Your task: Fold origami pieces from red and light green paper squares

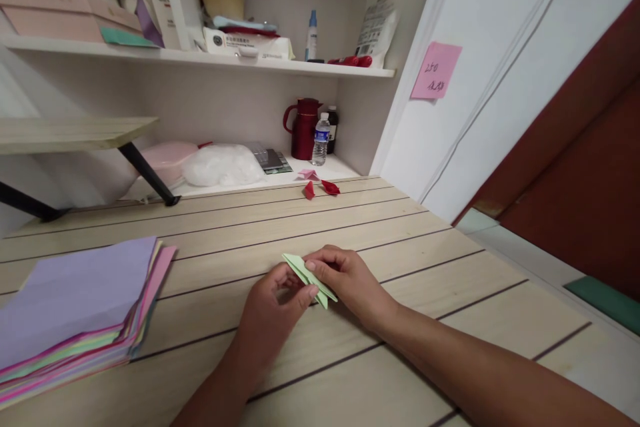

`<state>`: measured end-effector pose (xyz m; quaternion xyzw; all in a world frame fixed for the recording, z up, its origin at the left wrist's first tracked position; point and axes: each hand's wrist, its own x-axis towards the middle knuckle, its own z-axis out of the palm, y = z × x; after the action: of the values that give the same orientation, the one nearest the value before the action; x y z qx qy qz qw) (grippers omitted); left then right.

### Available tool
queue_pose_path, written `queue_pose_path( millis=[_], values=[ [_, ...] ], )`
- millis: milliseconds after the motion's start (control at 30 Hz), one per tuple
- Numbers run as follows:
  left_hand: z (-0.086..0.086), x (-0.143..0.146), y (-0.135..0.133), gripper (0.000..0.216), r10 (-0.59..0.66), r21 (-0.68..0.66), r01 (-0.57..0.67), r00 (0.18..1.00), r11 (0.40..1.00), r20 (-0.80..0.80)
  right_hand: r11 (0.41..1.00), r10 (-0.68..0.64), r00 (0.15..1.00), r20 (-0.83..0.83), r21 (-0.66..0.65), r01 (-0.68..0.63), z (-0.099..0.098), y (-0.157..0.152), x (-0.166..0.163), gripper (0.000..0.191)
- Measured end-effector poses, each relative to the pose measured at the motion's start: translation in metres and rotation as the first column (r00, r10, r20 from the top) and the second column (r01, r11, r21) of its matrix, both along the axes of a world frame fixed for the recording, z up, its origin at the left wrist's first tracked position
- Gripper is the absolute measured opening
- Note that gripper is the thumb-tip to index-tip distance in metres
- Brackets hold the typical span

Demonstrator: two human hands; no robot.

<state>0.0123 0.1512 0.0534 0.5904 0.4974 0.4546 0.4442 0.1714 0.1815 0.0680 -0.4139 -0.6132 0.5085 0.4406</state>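
Note:
Between my two hands, just above the slatted wooden table (210,310), is a folded piece of light green paper (311,280), narrow and pointed at its ends. My left hand (273,313) pinches its near side, with the thumb on the lower edge and the fingers partly hidden behind. From the right, my right hand (350,280) grips the same paper, thumb on top and fingers curled around the far side. Farther back on the table lie small folded red paper pieces (330,187) and a folded pink paper piece (309,175).
A stack of coloured paper sheets (85,287) lies at the left. Behind it stands a small raised shelf (75,133) on black legs. A dark red jug (304,130) and a water bottle (321,140) stand in the cabinet at the back. A white wall (480,47) borders the right.

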Motion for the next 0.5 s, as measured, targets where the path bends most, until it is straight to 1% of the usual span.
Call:
queue_pose_path(
  millis=[133, 233, 333, 500],
  values=[
    [-0.0006, 0.0003, -0.0001, 0.018, 0.013, 0.008, -0.012, 1.000, 1.000, -0.024, 0.997, 0.020, 0.999, -0.049, -0.071, -0.023, -0.0005, -0.0007, -0.0026, 0.031],
    [0.0012, 0.0011, -0.0010, 0.016, -0.004, 0.009, 0.005, 0.999, 1.000, -0.037, 0.991, 0.026, 0.997, -0.073, -0.127, -0.035, -0.0020, -0.0005, -0.0037, 0.037],
    [0.0045, 0.0031, -0.0033, 0.014, -0.006, 0.016, 0.007, 0.998, 1.000, -0.068, 0.988, 0.034, 0.996, -0.083, -0.147, -0.046, -0.0023, -0.0007, -0.0043, 0.040],
    [0.0089, 0.0067, -0.0075, 0.013, 0.035, 0.054, -0.028, 0.990, 0.998, -0.136, 0.987, 0.064, 0.994, -0.085, -0.143, -0.075, -0.0007, -0.0019, -0.0042, 0.044]
  ],
)
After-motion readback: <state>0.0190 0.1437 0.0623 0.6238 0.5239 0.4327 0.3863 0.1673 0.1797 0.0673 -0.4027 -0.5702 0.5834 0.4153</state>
